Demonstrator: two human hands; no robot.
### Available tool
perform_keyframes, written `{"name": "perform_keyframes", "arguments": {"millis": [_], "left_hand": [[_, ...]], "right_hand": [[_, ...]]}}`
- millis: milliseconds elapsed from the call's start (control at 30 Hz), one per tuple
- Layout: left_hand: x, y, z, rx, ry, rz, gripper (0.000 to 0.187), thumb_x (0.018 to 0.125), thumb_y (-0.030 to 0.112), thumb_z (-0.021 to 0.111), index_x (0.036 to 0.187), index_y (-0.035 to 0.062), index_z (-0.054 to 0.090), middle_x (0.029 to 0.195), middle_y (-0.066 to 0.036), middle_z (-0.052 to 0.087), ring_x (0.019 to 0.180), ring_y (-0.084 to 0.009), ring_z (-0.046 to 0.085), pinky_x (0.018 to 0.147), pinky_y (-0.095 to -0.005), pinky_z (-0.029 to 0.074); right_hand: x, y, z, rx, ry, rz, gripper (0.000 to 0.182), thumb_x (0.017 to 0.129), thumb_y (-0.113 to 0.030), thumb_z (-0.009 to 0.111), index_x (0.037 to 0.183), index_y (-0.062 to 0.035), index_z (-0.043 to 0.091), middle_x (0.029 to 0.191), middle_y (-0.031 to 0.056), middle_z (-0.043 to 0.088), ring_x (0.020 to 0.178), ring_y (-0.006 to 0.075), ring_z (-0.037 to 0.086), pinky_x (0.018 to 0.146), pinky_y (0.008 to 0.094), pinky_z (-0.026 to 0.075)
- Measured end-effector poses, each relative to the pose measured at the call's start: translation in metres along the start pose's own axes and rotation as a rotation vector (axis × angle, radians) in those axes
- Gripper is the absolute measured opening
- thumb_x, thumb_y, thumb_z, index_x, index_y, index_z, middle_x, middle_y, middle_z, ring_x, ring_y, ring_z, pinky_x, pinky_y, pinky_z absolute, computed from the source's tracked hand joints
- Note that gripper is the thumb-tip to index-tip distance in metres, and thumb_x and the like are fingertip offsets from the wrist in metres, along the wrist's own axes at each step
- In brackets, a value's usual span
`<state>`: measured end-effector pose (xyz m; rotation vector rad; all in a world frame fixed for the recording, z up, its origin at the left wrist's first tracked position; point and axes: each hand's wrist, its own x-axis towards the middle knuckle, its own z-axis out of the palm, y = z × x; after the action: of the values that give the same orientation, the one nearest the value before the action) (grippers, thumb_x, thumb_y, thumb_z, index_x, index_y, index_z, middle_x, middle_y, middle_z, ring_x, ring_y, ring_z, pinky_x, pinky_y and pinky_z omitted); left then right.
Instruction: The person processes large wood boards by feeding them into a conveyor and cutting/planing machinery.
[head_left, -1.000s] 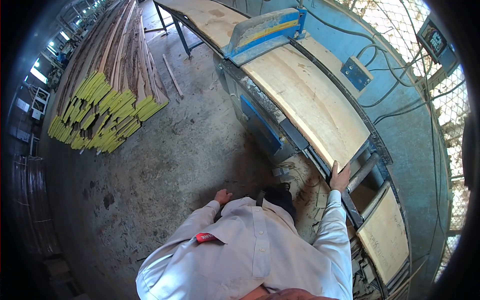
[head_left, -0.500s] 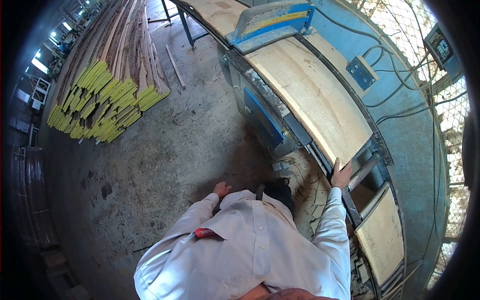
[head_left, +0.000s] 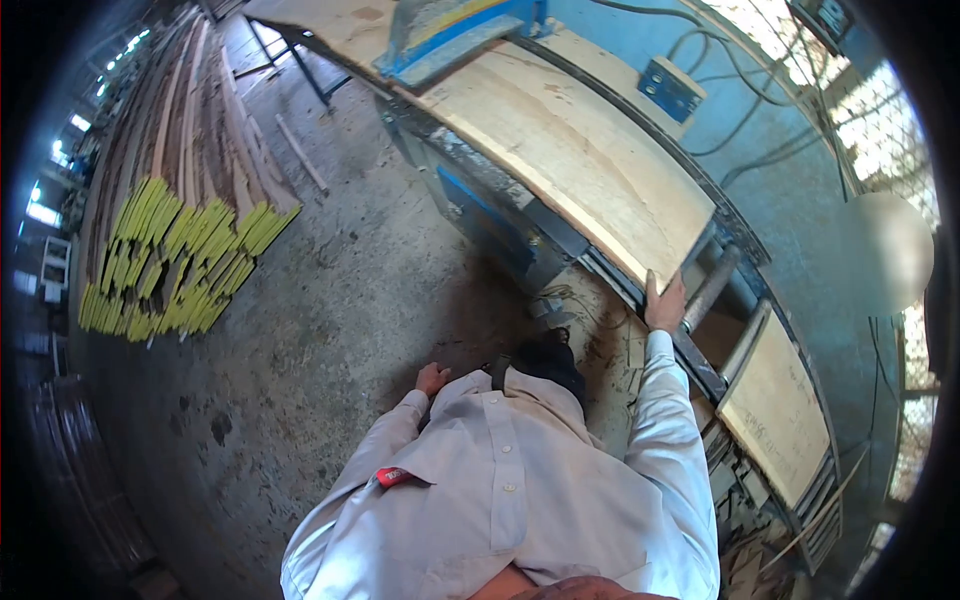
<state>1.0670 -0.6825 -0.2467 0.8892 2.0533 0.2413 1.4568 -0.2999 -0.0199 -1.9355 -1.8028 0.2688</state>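
A long, pale wooden board (head_left: 590, 140) lies on the saw table and runs under the blue-and-yellow guard (head_left: 465, 40). My right hand (head_left: 665, 303) grips the near end of this board at its corner, thumb on top and the other fingers at the end edge. Down by my side hangs my left hand (head_left: 432, 378), its fingers curled in and nothing visible in them. A metal roller (head_left: 712, 290) sits just beyond my right hand, in the frame of the machine.
A second pale board (head_left: 775, 405) with handwriting lies at the near end of the frame. Wood offcuts (head_left: 745, 490) are heaped below it. A big stack of planks with yellow ends (head_left: 170, 260) stands on the left. A blue switch box (head_left: 670, 90) and cables are beyond the table.
The view has turned, so the table appears shifted left and the plank stack lower. My right hand stays on the board's near end, and my left hand still hangs at my side.
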Motion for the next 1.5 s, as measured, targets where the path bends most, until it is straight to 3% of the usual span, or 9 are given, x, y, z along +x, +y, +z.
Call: {"name": "perform_keyframes", "arguments": {"millis": [200,267,467,1000,1133,1200,1300,1367,1500], "left_hand": [[0.027,-0.029,0.005,0.045,-0.132,0.071,0.052,0.089,0.048,0.065,0.108,-0.0004,0.072,0.112,-0.028,0.067,0.105,-0.0448,0.064,0.089,-0.0522,0.049],[0.034,-0.028,0.002,0.106,-0.19,0.065,0.052,0.089,0.048,0.065,0.108,-0.0004,0.072,0.112,-0.028,0.067,0.105,-0.0448,0.064,0.089,-0.0524,0.049],[0.047,-0.006,0.006,0.163,-0.198,0.025,0.053,0.089,0.049,0.065,0.108,-0.0006,0.072,0.111,-0.028,0.067,0.105,-0.0448,0.064,0.089,-0.0527,0.049],[0.072,0.041,0.013,0.203,-0.204,0.077,0.055,0.089,0.051,0.064,0.107,-0.001,0.071,0.11,-0.028,0.068,0.105,-0.0449,0.064,0.089,-0.0538,0.049],[0.069,0.036,0.015,0.22,-0.205,0.121,0.056,0.089,0.051,0.064,0.107,-0.0011,0.07,0.11,-0.028,0.068,0.105,-0.0449,0.064,0.089,-0.054,0.049],[0.074,0.025,0.017,0.31,-0.173,0.218,0.056,0.089,0.052,0.064,0.107,-0.0012,0.07,0.11,-0.028,0.068,0.105,-0.045,0.064,0.089,-0.0541,0.049],[0.064,0.026,0.014,0.318,-0.155,0.236,0.052,0.09,0.049,0.063,0.101,-0.0011,0.07,0.107,-0.028,0.068,0.104,-0.045,0.064,0.088,-0.0532,0.05],[0.046,0.058,0.003,0.313,-0.053,0.217,0.048,0.09,0.045,0.063,0.1,-0.0014,0.07,0.107,-0.028,0.068,0.104,-0.0452,0.064,0.089,-0.0527,0.05],[0.034,0.09,-0.018,0.213,-0.002,0.135,0.045,0.091,0.043,0.062,0.099,-0.0002,0.071,0.106,-0.025,0.069,0.103,-0.0431,0.065,0.091,-0.0528,0.051]], "right_hand": [[-0.004,-0.014,-0.027,0.222,-0.022,-0.015,0.063,0.083,-0.051,0.071,0.123,-0.0042,0.058,0.117,0.0227,0.062,0.105,0.0433,0.06,0.092,0.0512,0.049],[0.008,0.026,0.022,0.018,0.05,0.021,0.073,0.084,-0.057,0.067,0.134,-0.0069,0.051,0.124,0.0229,0.061,0.111,0.0403,0.061,0.094,0.0497,0.051],[0.001,0.005,-0.018,0.215,-0.009,-0.013,0.083,0.085,-0.055,0.065,0.145,-0.0026,0.042,0.141,0.022,0.052,0.13,0.0372,0.049,0.106,0.0449,0.044],[0.005,0.013,-0.009,0.221,-0.078,0.044,0.096,0.082,-0.061,0.063,0.148,0.0034,0.036,0.145,0.0271,0.045,0.134,0.0372,0.046,0.109,0.0446,0.041],[0.008,0.017,-0.007,0.128,-0.143,0.107,0.086,0.08,-0.059,0.066,0.14,-0.0005,0.046,0.133,0.0249,0.053,0.122,0.0396,0.054,0.102,0.0484,0.047],[0.012,0.032,0.026,0.249,0.128,0.025,0.074,0.077,-0.048,0.074,0.134,-0.0069,0.051,0.123,0.0207,0.059,0.113,0.0404,0.058,0.096,0.0494,0.05],[0.012,0.02,0.003,0.152,0.012,0.013,0.056,0.082,-0.043,0.073,0.12,-0.0064,0.056,0.11,0.0198,0.061,0.102,0.0417,0.059,0.086,0.0507,0.05],[0.022,0.034,0.027,0.156,0.146,-0.207,0.06,0.086,-0.049,0.07,0.123,-0.0044,0.058,0.118,0.0218,0.061,0.111,0.0408,0.057,0.094,0.0498,0.047],[0.023,0.021,0.009,0.176,-0.04,-0.066,0.083,0.084,-0.054,0.072,0.142,-0.0017,0.046,0.137,0.02,0.055,0.128,0.0373,0.051,0.104,0.0457,0.044]]}}
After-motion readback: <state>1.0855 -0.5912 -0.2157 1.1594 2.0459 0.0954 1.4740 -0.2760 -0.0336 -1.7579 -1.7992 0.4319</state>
